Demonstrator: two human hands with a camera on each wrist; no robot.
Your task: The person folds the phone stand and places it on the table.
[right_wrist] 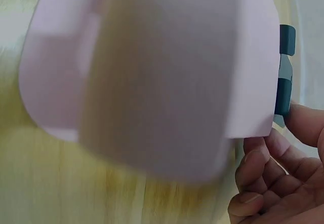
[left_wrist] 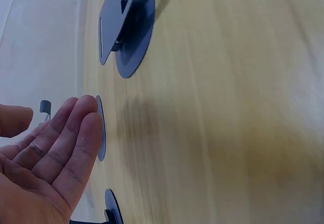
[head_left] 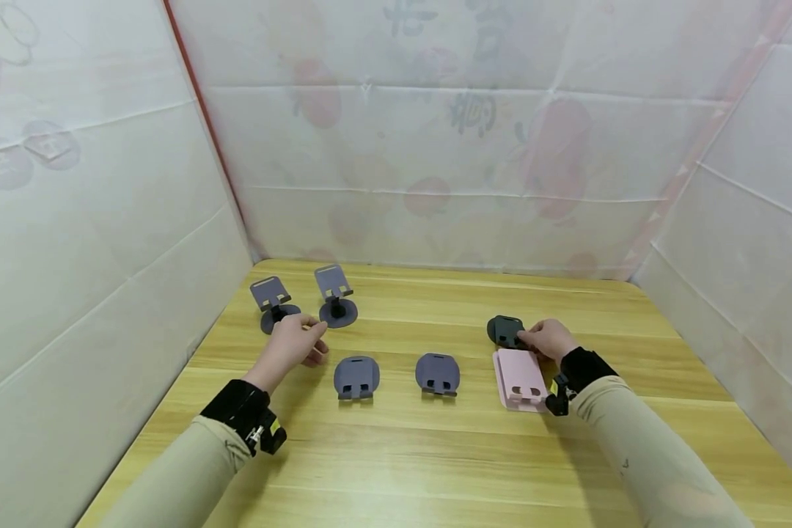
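A: Grey stands, unfolded: how many?

B: Two, just beyond my left hand (head_left: 295, 343), fingers relaxed, holding nothing. Two folded grey ones (head_left: 357, 377) lie right of it.

A: Others?

B: My right hand (head_left: 546, 339) grips the dark folded stand (head_left: 504, 330); the pink stand (head_left: 519, 378) lies beside it, folded.

Your table (head_left: 475, 455) is pale wood, or a wood-grain laminate, smooth with a soft sheen, and the walls (head_left: 105, 220) round it are thin white cloth or plastic sheeting, creased and faintly see-through over a printed pattern. The grey-blue phone stands (head_left: 356, 376) look like matt moulded plastic with smooth faces, and so does the pink stand (head_left: 520, 378), whose surface reads flat and unglossy in your right wrist view. The dark green stand (head_left: 504, 330) under your right hand (head_left: 549, 339) is the same dull plastic, and your sleeves (head_left: 640, 447) are soft beige knit cloth with black fabric cuffs (head_left: 240, 407).
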